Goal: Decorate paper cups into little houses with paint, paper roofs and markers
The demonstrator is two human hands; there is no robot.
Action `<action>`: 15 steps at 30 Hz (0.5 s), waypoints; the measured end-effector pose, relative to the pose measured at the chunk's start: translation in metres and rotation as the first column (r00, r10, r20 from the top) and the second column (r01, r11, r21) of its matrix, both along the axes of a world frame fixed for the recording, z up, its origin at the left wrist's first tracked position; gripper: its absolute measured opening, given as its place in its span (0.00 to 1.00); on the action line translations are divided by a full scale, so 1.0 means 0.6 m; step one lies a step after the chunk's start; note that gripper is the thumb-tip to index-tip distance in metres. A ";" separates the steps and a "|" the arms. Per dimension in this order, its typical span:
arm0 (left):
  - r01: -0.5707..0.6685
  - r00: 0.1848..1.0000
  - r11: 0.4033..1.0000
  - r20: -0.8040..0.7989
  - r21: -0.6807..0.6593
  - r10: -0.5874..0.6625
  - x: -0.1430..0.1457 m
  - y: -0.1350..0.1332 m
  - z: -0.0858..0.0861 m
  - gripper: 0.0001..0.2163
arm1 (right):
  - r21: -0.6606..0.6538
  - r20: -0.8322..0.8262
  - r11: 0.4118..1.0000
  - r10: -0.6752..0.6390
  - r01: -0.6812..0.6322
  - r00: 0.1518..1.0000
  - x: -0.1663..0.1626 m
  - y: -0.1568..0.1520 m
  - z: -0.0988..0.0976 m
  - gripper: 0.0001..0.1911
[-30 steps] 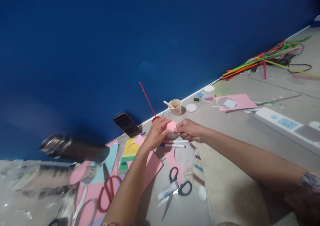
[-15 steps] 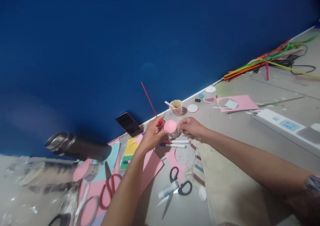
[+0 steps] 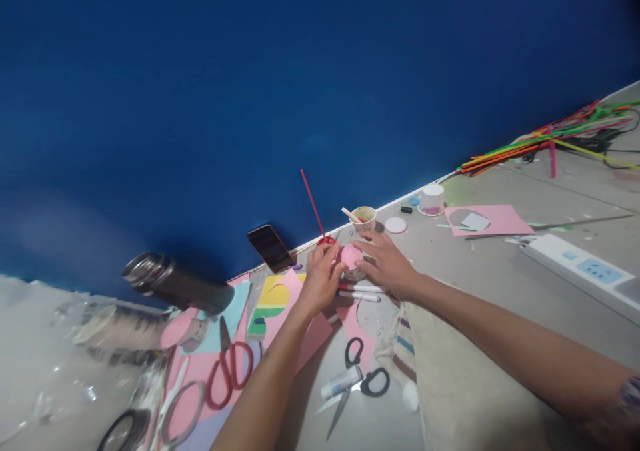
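Observation:
A small paper cup with a pink paper top stands on the table between my two hands. My left hand grips its left side, with the thumb against the edge. From the right, my right hand curves its thumb and fingers around the rim. Right behind my left fingers is a red object with a thin red stick rising from it. Two capped markers lie just in front of the cup. A patterned paper cup with a pale stick in it stands behind.
Black-handled scissors and a glue stick lie in front. Left are red-handled scissors, a dark thermos and a phone against the blue wall. Right are a power strip, pink paper and colourful pipe cleaners.
My right hand has opened from a pinch beside the cup and now reaches around its rim. My left hand stays at the cup. The whole view has shifted slightly.

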State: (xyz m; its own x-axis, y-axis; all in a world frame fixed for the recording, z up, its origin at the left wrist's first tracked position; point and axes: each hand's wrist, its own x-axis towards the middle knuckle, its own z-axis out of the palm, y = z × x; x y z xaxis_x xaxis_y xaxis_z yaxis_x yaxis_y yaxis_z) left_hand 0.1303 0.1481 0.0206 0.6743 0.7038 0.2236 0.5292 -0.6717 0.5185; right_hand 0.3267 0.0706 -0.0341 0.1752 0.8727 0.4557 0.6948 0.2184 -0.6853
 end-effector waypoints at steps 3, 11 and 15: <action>0.006 0.999 0.999 -0.031 -0.039 -0.008 0.003 0.000 -0.004 0.22 | 0.007 0.082 1.000 -0.003 0.003 0.997 0.000 0.002 -0.009 0.22; 0.020 0.998 0.997 -0.055 -0.073 -0.024 0.001 0.004 0.002 0.22 | 0.041 0.168 0.999 -0.015 0.009 0.986 0.003 0.002 -0.016 0.24; -0.003 0.998 0.997 -0.067 -0.074 -0.002 -0.006 0.011 0.006 0.24 | 0.087 0.165 0.996 -0.044 0.030 0.985 0.013 0.002 -0.015 0.24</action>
